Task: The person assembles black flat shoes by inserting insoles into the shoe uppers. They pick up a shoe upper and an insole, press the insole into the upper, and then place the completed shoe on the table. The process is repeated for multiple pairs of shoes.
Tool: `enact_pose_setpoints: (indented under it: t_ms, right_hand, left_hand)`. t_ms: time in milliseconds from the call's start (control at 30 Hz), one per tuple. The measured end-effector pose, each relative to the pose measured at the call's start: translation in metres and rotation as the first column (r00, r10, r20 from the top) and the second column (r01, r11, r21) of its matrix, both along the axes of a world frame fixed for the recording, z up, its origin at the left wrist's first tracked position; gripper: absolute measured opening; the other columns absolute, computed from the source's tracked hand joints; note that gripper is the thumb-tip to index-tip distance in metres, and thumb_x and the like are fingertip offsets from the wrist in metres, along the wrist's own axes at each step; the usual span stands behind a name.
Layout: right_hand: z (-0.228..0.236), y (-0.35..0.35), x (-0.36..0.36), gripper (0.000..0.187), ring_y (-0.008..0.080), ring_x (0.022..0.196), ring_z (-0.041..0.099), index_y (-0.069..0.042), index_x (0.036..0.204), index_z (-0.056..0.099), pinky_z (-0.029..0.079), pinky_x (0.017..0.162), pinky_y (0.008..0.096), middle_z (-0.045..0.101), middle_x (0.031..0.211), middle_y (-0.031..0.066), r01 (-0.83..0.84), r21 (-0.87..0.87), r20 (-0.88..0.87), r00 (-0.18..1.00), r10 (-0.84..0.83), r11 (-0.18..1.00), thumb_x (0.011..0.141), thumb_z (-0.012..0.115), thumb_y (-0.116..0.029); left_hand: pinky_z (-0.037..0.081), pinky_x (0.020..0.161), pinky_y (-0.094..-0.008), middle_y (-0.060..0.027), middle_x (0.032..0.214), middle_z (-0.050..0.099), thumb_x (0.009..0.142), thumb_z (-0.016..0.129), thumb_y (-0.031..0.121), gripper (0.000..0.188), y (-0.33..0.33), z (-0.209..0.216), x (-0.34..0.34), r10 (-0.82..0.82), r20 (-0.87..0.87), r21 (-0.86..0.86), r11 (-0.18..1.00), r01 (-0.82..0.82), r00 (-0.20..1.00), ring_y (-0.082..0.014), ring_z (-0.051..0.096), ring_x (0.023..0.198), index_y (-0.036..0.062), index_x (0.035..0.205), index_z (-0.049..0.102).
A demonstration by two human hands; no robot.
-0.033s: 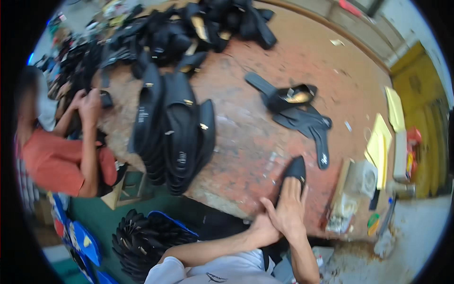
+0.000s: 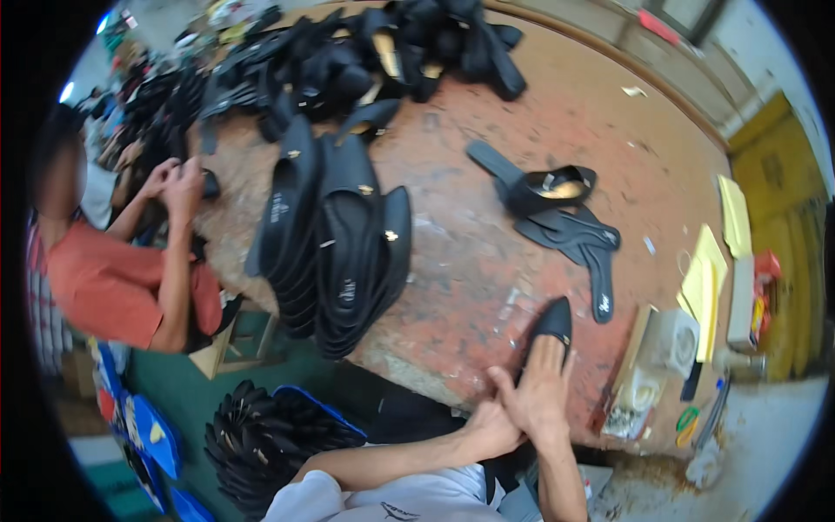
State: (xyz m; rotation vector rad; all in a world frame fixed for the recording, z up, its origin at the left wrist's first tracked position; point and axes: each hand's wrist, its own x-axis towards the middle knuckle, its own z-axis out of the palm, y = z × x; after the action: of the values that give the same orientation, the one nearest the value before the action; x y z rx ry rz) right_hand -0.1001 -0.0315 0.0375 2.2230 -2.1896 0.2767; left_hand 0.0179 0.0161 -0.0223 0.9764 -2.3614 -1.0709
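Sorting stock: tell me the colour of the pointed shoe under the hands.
Black pointed shoe, clearest in the head view.

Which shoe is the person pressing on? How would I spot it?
Find the big reddish worktable, then its near edge, where the person's two hands meet. Under the right hand lies a black pointed shoe, toe aimed away. It lies alone, unlike the stacked black shoes further left.
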Motion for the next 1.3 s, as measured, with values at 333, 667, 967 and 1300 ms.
enact_pose_setpoints:
  t_ms: [333, 667, 967, 1300]
  right_hand:
    - [0.064, 0.002, -0.013, 0.055, 0.0429, 0.152, 0.046, 0.006, 0.135, 0.067, 0.025, 0.128, 0.061, 0.061, 0.15, 0.027, -0.269, 0.02, 0.765, 0.624, 0.159, 0.963, 0.103, 0.066, -0.038]
    - [-0.004, -0.108, -0.061, 0.026, 0.0374, 0.115, 0.066, -0.001, 0.118, 0.071, 0.051, 0.104, 0.0455, 0.072, 0.12, 0.0192, 0.281, -0.278, 0.673, 0.739, -0.022, 0.919, 0.093, 0.072, -0.011]
    - [-0.013, -0.208, -0.122, 0.052, 0.0382, 0.148, 0.048, -0.003, 0.143, 0.062, 0.041, 0.118, 0.0557, 0.06, 0.153, 0.0181, -0.069, -0.059, 0.274, 0.958, 0.083, 0.996, 0.095, 0.073, -0.019]
    - [-0.031, -0.212, -0.04, 0.062, 0.0362, 0.13, 0.057, -0.004, 0.139, 0.068, 0.047, 0.105, 0.0537, 0.065, 0.134, 0.0162, 0.043, -0.154, 0.238, 0.971, -0.005, 0.987, 0.09, 0.082, -0.038]
  left_hand:
    - [0.06, 0.082, -0.0394, -0.0079, 0.103, 0.074, 0.076, 0.089, 0.033, 0.029, -0.034, 0.103, 0.069, 0.085, -0.022, -0.338, 0.937, -0.088, 0.996, -0.0265, 0.07, 0.09, 0.0105, 0.088, 0.075]
    - [0.049, 0.101, -0.0564, -0.0178, 0.136, 0.066, 0.09, 0.084, 0.015, 0.024, -0.128, 0.145, 0.199, 0.673, 0.134, -0.751, 0.548, -0.369, 0.727, -0.0493, 0.059, 0.128, -0.0048, 0.09, 0.071]
    - [0.041, 0.107, -0.0552, -0.0158, 0.135, 0.066, 0.085, 0.085, 0.019, 0.032, -0.099, 0.179, 0.158, 0.632, 0.064, -0.715, 0.569, -0.406, 0.772, -0.0415, 0.055, 0.132, 0.0011, 0.11, 0.074]
    - [0.052, 0.108, -0.0543, -0.0277, 0.144, 0.054, 0.081, 0.089, 0.016, 0.069, -0.338, 0.049, -0.005, 0.43, 0.039, -0.307, 0.864, -0.399, 0.902, -0.0515, 0.059, 0.128, 0.0127, 0.143, 0.057]
